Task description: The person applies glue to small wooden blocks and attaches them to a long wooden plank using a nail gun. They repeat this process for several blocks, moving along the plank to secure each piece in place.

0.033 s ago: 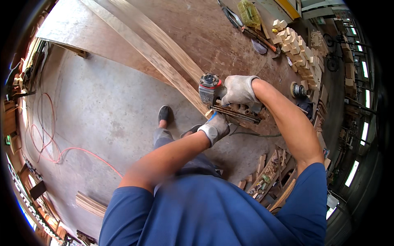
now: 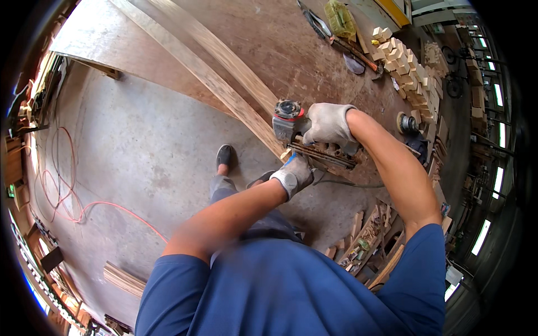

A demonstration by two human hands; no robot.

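Observation:
My right hand [image 2: 329,123], in a pale work glove, is wrapped round the handle of a nail gun [image 2: 284,127]. Grey, with a red ring under a dark cap, the nail gun stands over the near ends of two long wooden boards [image 2: 216,81]. Its long magazine [image 2: 324,155] slants down to the right. Just below, my gloved left hand [image 2: 295,175] is closed at the end of the nearer board, by a small pale wood block [image 2: 286,155]. The magazine partly hides these fingers, and a bit of blue shows at their tips.
The boards lie along a brown worktable [image 2: 274,39]. Pincers [image 2: 316,22], a hammer [image 2: 356,53] and stacked wood blocks [image 2: 406,67] are on its far right side, an angle grinder [image 2: 407,123] nearer. Scrap wood [image 2: 367,238] lies below right; a red hose [image 2: 120,206] crosses the floor.

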